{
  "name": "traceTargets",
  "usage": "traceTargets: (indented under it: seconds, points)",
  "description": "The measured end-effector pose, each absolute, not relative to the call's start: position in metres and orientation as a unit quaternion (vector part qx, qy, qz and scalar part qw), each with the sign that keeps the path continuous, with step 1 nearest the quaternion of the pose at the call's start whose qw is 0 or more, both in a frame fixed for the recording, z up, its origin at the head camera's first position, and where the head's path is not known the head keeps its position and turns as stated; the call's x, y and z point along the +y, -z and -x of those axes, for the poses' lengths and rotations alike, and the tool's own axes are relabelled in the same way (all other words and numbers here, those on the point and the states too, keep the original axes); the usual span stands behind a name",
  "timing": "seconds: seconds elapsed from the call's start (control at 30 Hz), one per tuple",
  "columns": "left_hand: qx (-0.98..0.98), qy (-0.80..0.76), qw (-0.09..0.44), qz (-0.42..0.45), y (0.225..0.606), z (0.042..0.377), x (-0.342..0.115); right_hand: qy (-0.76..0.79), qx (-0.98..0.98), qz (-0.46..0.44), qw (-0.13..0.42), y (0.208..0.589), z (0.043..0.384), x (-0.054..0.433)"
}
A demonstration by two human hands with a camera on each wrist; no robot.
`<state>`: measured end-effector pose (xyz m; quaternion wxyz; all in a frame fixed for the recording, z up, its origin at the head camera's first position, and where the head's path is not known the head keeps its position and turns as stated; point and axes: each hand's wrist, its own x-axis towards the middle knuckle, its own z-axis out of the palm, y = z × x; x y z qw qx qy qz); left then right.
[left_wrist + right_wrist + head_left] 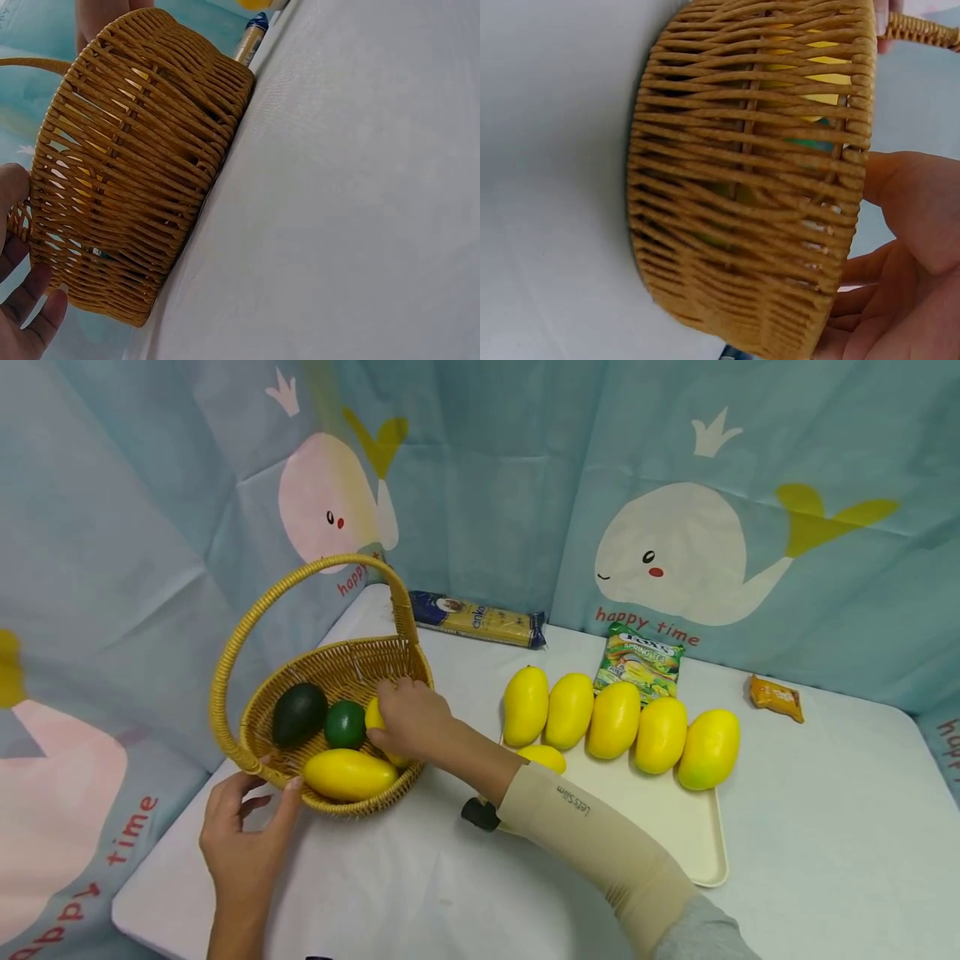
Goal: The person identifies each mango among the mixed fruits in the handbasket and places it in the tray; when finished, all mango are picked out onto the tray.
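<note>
A wicker basket (pixel 337 806) with a tall arched handle stands at the left of the table. Inside lie a dark green avocado-shaped fruit (pixel 298 716), a smaller round green fruit (pixel 346 724) and a yellow mango (pixel 348 775) along the near rim. My left hand (pixel 243 827) holds the rim by the handle's near base, thumb and fingers at the weave. Over the right rim reaches my right hand (pixel 408 718), thumb and fingers around another mango (pixel 373 716) in the basket. The hand covers much of that fruit. In the right wrist view, the weave (pixel 742 165) hides the basket's contents partly.
Right of the basket, a cream tray (pixel 686 839) bears several mangoes (pixel 615 720), with one mango (pixel 542 758) partly behind my forearm. A black-ended object (pixel 480 814) shows beside the sleeve. Farther back lie a pasta pack (pixel 480 620), a green candy bag (pixel 639 664) and an orange-wrapped snack (pixel 776 697).
</note>
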<state>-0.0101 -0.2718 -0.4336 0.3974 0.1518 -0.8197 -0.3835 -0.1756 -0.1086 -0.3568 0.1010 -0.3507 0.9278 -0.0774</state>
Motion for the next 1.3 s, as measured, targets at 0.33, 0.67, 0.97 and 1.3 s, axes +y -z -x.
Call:
traceTargets:
  seconds: [0.33, 0.67, 0.97, 1.3]
  points:
    - [-0.818, 0.388, 0.392, -0.163, 0.43, 0.009, -0.268, 0.069, 0.931, 0.332, 0.131, 0.361, 0.173, -0.119]
    - [-0.821, 0.386, 0.387, -0.163, 0.433, 0.009, -0.27, 0.06, 0.936, 0.331, 0.106, 0.363, 0.173, -0.119]
    - [-0.813, 0.391, 0.404, -0.153, 0.432, 0.01, -0.269, 0.124, 0.918, 0.363, 0.098, 0.359, 0.176, -0.11]
    - [-0.815, 0.387, 0.404, -0.151, 0.431, 0.009, -0.27, 0.275, 0.858, 0.405, 0.155, 0.355, 0.185, -0.091]
